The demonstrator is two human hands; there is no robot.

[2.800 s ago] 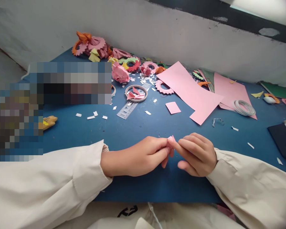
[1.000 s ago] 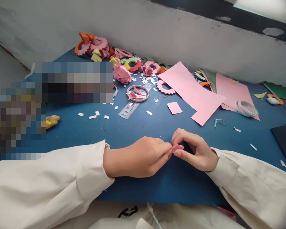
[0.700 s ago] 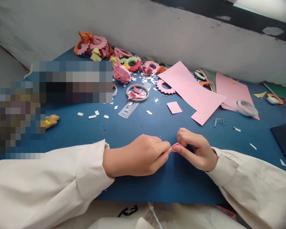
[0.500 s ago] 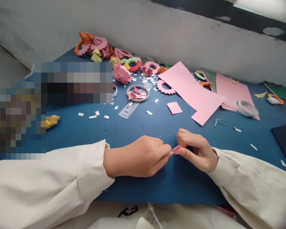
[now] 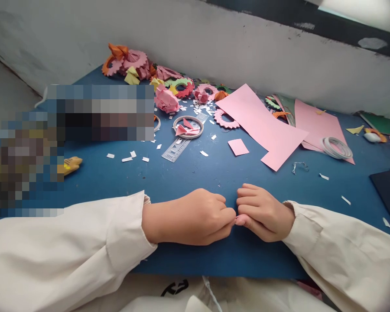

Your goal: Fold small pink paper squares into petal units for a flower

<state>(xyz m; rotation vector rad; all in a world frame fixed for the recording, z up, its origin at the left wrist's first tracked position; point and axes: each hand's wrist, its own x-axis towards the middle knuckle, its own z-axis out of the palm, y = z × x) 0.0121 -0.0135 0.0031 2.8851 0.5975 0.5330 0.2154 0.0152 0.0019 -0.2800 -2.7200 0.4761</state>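
Near the table's front edge, my left hand (image 5: pixel 203 216) is closed in a pinch, its fingertips meeting those of my right hand (image 5: pixel 264 212). Both pinch a small folded pink paper (image 5: pixel 237 219), of which only a sliver shows between the fingertips. My right hand's fingers are curled, with the thumb pressed below them. Beyond the hands lies a pink paper square (image 5: pixel 238 147). A tape roll (image 5: pixel 188 127) with folded pink pieces inside it rests on a clear ruler (image 5: pixel 177 149).
Large pink sheets (image 5: pixel 263 125) lie at the back right, with white tape rolls (image 5: pixel 336 148) on them. Folded paper rings and shapes (image 5: pixel 136 63) are heaped against the wall. A dark object (image 5: pixel 388 190) sits at the right edge. White scraps (image 5: pixel 126 159) are scattered about.
My right hand has turned and its fingers have curled over, moving slightly down. The pink paper, visible before between the hands, is now mostly covered. My left hand has lowered a little.
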